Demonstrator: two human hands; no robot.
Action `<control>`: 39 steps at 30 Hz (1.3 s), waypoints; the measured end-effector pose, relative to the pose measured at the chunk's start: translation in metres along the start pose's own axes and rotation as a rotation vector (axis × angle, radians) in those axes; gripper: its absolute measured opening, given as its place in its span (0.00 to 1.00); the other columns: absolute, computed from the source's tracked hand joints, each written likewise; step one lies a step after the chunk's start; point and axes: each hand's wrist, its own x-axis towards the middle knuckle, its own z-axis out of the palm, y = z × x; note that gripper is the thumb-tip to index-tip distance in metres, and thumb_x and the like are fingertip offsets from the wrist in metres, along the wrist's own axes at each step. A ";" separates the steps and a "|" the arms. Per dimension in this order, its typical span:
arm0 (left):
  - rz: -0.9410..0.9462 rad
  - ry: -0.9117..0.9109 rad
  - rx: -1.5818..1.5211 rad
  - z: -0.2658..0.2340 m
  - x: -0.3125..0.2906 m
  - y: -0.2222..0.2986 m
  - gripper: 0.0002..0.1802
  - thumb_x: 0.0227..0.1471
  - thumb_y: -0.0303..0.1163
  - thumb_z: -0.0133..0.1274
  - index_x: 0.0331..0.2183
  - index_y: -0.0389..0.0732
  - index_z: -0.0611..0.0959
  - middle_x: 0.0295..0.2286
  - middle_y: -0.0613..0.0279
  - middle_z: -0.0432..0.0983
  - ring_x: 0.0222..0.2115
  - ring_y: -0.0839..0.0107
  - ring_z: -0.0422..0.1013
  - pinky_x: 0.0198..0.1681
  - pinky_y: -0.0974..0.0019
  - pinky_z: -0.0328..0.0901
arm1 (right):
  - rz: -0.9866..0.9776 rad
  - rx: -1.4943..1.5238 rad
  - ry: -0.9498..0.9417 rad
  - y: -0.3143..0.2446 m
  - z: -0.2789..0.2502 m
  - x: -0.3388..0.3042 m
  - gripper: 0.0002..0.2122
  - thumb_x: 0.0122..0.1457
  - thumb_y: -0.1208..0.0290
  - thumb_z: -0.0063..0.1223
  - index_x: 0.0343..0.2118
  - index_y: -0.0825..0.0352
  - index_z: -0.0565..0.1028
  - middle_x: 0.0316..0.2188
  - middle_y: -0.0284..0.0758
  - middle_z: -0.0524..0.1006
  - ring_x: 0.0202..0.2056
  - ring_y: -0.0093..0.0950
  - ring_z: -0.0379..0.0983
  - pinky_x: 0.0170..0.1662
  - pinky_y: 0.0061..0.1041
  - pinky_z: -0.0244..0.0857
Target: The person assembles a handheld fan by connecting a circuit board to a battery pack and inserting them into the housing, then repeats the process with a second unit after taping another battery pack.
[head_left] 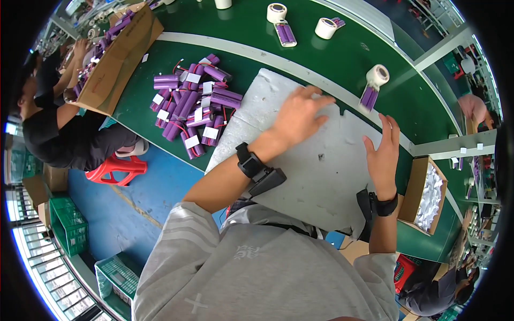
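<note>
My left hand (302, 115) hovers over the far part of a grey foam board (326, 176), fingers spread and holding nothing. My right hand (383, 155) is above the board's right edge, fingers stretched out, also holding nothing. Just beyond its fingertips a purple battery pack (369, 98) lies against a white tape roll (378, 75) on the green surface. To the left of the board is a heap of purple battery packs (185, 105) with red wires and white labels.
More tape rolls, one (326, 28) by purple cells, are on the far green strip past a pale rail (241, 52). A cardboard box (124, 64) of packs stands left, near a seated person (59, 120). At right is a box of silvery pieces (429, 198).
</note>
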 end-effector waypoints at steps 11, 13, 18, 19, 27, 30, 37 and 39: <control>-0.289 -0.148 0.752 -0.133 -0.051 -0.033 0.29 0.34 0.13 0.48 0.41 0.48 0.83 0.44 0.64 0.73 0.49 0.60 0.63 0.48 0.58 0.54 | 0.270 0.761 -0.319 0.019 0.032 -0.043 0.04 0.53 0.76 0.57 0.31 0.70 0.77 0.23 0.33 0.77 0.20 0.18 0.67 0.25 0.18 0.62; -0.312 -0.207 0.768 -0.132 -0.052 -0.050 0.29 0.34 0.14 0.49 0.41 0.47 0.82 0.45 0.63 0.73 0.50 0.61 0.62 0.50 0.57 0.54 | 0.291 0.793 -0.309 0.021 0.039 -0.041 0.04 0.53 0.76 0.57 0.30 0.70 0.77 0.23 0.32 0.77 0.20 0.18 0.67 0.25 0.17 0.61; -0.275 -0.283 0.772 -0.142 -0.048 -0.047 0.29 0.32 0.16 0.52 0.43 0.45 0.82 0.46 0.63 0.72 0.51 0.59 0.62 0.53 0.56 0.53 | 0.232 0.808 -0.251 0.022 0.027 -0.049 0.04 0.53 0.76 0.57 0.30 0.70 0.77 0.22 0.33 0.77 0.20 0.19 0.67 0.25 0.19 0.62; -0.260 -0.301 0.776 -0.147 -0.047 -0.046 0.29 0.32 0.16 0.52 0.43 0.45 0.82 0.46 0.63 0.72 0.51 0.59 0.62 0.53 0.56 0.53 | 0.225 0.820 -0.246 0.022 0.029 -0.049 0.04 0.53 0.76 0.57 0.30 0.70 0.77 0.22 0.34 0.77 0.20 0.19 0.68 0.25 0.19 0.62; -0.276 -0.198 -0.091 -0.183 -0.027 0.006 0.23 0.51 0.24 0.52 0.50 0.34 0.73 0.40 0.58 0.75 0.41 0.63 0.71 0.47 0.60 0.64 | 0.245 0.838 -0.271 0.020 0.027 -0.043 0.04 0.54 0.75 0.57 0.31 0.70 0.77 0.21 0.31 0.76 0.21 0.16 0.66 0.26 0.17 0.61; -0.321 -0.089 -0.762 -0.135 -0.008 0.042 0.22 0.58 0.31 0.45 0.52 0.30 0.68 0.37 0.53 0.75 0.34 0.68 0.73 0.38 0.68 0.67 | 0.282 0.869 -0.288 0.021 0.030 -0.045 0.05 0.55 0.76 0.56 0.34 0.70 0.76 0.23 0.29 0.75 0.22 0.15 0.66 0.26 0.15 0.61; -0.536 -0.535 -1.054 -0.012 0.028 0.050 0.21 0.61 0.41 0.41 0.45 0.32 0.75 0.25 0.57 0.75 0.19 0.74 0.67 0.22 0.72 0.61 | 0.295 0.993 0.066 0.000 0.005 -0.037 0.14 0.51 0.80 0.58 0.43 0.68 0.74 0.38 0.34 0.74 0.26 0.20 0.70 0.28 0.16 0.64; -0.498 -0.684 -0.886 0.017 0.035 0.040 0.22 0.59 0.46 0.42 0.32 0.35 0.79 0.19 0.62 0.71 0.17 0.77 0.64 0.19 0.73 0.57 | 0.145 0.903 0.045 0.006 0.010 -0.040 0.18 0.50 0.82 0.59 0.45 0.68 0.73 0.42 0.36 0.72 0.30 0.22 0.72 0.29 0.18 0.67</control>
